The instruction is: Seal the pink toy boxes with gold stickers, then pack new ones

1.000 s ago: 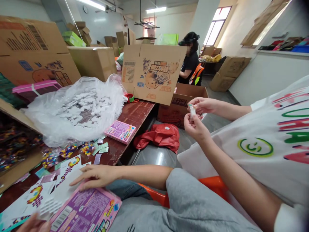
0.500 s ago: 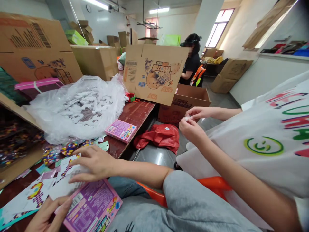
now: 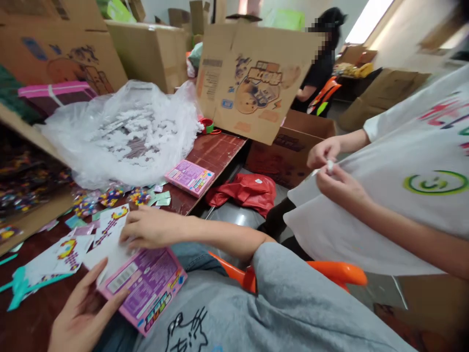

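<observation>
My left hand grips a pink and purple printed box by its near left side, thumb over the printed face. The box rests tilted against my lap. At the box's upper end, the curled fingers of my right hand press on a white sheet-like piece; the fingertips are partly hidden. Paper sheets with a pixel-style wand picture lie on the table just left of the box. Another pink box lies flat near the table edge.
A clear plastic bag of white pieces spreads over the table. Small bags of coloured beads lie before it, beside a carton. Red scissors lie behind. A co-worker's hands pinch something white at right; another person is farther back.
My right hand's fingers have curled in from a spread pose, closer to the box's upper end. My left hand has shifted slightly along the box. The view has tilted downward.
</observation>
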The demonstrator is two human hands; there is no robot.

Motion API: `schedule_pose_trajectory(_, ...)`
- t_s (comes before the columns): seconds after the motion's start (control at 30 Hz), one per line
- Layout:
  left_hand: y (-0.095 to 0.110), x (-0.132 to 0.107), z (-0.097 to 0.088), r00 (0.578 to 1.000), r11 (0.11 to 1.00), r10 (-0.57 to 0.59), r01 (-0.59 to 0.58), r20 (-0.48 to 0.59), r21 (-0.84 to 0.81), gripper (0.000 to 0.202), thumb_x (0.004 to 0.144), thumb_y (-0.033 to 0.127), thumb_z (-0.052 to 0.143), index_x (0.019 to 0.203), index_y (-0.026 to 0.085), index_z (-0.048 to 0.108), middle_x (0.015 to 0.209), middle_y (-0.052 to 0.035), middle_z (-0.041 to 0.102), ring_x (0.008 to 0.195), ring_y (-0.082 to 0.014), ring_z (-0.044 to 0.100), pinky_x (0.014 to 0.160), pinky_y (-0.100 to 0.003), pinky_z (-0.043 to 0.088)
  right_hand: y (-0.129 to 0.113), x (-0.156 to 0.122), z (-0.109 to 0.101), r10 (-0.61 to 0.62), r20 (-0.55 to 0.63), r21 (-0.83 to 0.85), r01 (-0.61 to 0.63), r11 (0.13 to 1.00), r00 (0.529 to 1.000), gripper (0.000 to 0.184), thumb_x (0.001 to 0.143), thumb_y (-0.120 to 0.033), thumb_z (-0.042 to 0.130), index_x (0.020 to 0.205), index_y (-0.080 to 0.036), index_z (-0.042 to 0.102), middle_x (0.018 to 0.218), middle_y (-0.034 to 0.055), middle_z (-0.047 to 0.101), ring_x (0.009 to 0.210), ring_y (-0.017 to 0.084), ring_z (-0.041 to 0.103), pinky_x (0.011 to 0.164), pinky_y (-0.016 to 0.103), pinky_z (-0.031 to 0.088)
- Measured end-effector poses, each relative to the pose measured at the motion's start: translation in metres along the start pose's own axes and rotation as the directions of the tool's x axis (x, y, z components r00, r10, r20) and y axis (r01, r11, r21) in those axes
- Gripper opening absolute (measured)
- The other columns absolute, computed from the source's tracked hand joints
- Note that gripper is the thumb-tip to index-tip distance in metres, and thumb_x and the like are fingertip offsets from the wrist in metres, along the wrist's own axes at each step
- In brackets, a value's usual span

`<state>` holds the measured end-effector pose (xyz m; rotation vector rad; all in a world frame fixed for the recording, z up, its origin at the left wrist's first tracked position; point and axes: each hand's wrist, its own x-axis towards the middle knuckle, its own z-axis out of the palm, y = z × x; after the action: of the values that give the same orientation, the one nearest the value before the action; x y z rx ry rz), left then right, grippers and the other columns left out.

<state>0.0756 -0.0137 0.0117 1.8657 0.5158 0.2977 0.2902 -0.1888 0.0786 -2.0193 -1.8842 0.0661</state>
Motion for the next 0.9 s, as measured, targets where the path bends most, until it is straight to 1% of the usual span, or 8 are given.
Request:
schedule_pose_trajectory(0.13, 0.009, -0.022, -0.003, 0.971, 0.970, 0.234, -0.231, -0.040, 0.075, 0.070, 0.073, 0.037, 0.099, 0.138, 0.037, 0.074, 0.136, 0.0036, 0.079, 0.119, -0.0325, 0.078, 0.118, -0.055, 0.058, -0.014, -0.031, -0.032, -0.031, -0.003, 0.113, 0.031, 0.993, 1.000, 0.033, 0.103, -0.006, 0.056, 0.130, -0.015, 0.071, 0.131, 0.0148, 0.068, 0.122, 0.024, 0.062, 0.111, 0.043, 0.051)
schedule_pose_trajectory(0.23, 0.011, -0.026, -0.013, 0.867, 0.831, 0.494, -0.491, 0.059, 0.262, 0.051, 0.082, 0.035, 0.093, 0.129, 0.023, 0.078, 0.125, -0.0095, 0.082, 0.113, -0.0299, 0.080, 0.110, -0.046, 0.064, -0.024, -0.054, -0.057, -0.038, -0.204, 0.214, 0.083, 0.973, 0.978, 0.029, 0.110, -0.018, 0.050, 0.125, -0.023, 0.075, 0.123, 0.0106, 0.069, 0.114, 0.021, 0.067, 0.099, 0.038, 0.058)
schedule_pose_trajectory(0.33, 0.017, -0.024, -0.020, 0.691, 0.637, 0.707, -0.716, 0.153, 0.287, 0.053, 0.092, 0.024, 0.085, 0.143, 0.028, 0.069, 0.140, -0.0100, 0.076, 0.126, -0.0259, 0.076, 0.109, -0.041, 0.064, -0.039, -0.070, -0.075, 0.027, -0.416, 0.145, 0.037, 0.989, 0.909, 0.023, 0.107, -0.022, 0.063, 0.120, -0.033, 0.078, 0.113, 0.0068, 0.072, 0.102, 0.019, 0.072, 0.089, 0.035, 0.061)
schedule_pose_trajectory(0.43, 0.026, -0.020, -0.018, 0.468, 0.420, 0.867, -0.872, 0.173, 0.252, 0.062, 0.102, 0.017, 0.073, 0.159, 0.027, 0.053, 0.151, -0.0123, 0.069, 0.139, -0.0222, 0.068, 0.112, -0.039, 0.063, -0.064, -0.077, -0.078, -0.165, -0.489, 0.006, 0.192, 0.981, 0.856, 0.028, 0.100, -0.009, 0.068, 0.118, -0.028, 0.078, 0.110, 0.0042, 0.075, 0.098, 0.018, 0.073, 0.084, 0.032, 0.064)
schedule_pose_trajectory(0.53, 0.031, -0.019, -0.015, 0.357, 0.316, 0.924, -0.915, 0.137, 0.250, 0.060, 0.107, 0.016, 0.065, 0.164, 0.023, 0.046, 0.152, -0.0135, 0.068, 0.144, -0.0205, 0.064, 0.114, -0.039, 0.062, -0.084, -0.074, -0.076, -0.288, -0.478, -0.112, 0.267, 0.957, 0.830, 0.031, 0.099, 0.000, 0.063, 0.118, -0.019, 0.078, 0.117, 0.0069, 0.077, 0.109, 0.022, 0.073, 0.092, 0.034, 0.065)
schedule_pose_trajectory(0.73, 0.035, -0.021, -0.014, 0.373, 0.349, 0.924, -0.913, 0.082, 0.213, 0.072, 0.103, 0.018, 0.073, 0.168, 0.027, 0.043, 0.155, -0.0145, 0.065, 0.140, -0.0225, 0.068, 0.112, -0.037, 0.064, -0.086, -0.048, -0.060, -0.576, -0.269, -0.271, 0.514, 0.814, 0.772, 0.028, 0.110, -0.013, 0.051, 0.118, -0.013, 0.078, 0.122, 0.0096, 0.082, 0.116, 0.022, 0.075, 0.101, 0.037, 0.064)
schedule_pose_trajectory(0.8, 0.031, -0.022, -0.016, 0.424, 0.406, 0.904, -0.891, 0.050, 0.202, 0.079, 0.100, 0.023, 0.079, 0.169, 0.031, 0.042, 0.151, -0.0133, 0.069, 0.135, -0.0241, 0.071, 0.108, -0.037, 0.066, -0.082, -0.039, -0.048, -0.559, -0.211, -0.289, 0.495, 0.819, 0.802, 0.032, 0.112, -0.016, 0.049, 0.131, -0.012, 0.074, 0.129, 0.0108, 0.081, 0.121, 0.021, 0.075, 0.106, 0.036, 0.063)
schedule_pose_trajectory(0.9, 0.016, -0.027, -0.019, 0.566, 0.551, 0.824, -0.789, -0.029, 0.270, 0.084, 0.093, 0.032, 0.088, 0.166, 0.035, 0.047, 0.136, -0.0082, 0.078, 0.120, -0.0256, 0.079, 0.102, -0.036, 0.068, -0.082, -0.033, -0.030, -0.472, -0.189, -0.291, 0.410, 0.864, 0.861, 0.039, 0.113, -0.020, 0.051, 0.149, -0.012, 0.064, 0.134, 0.0120, 0.079, 0.126, 0.019, 0.074, 0.118, 0.038, 0.056)
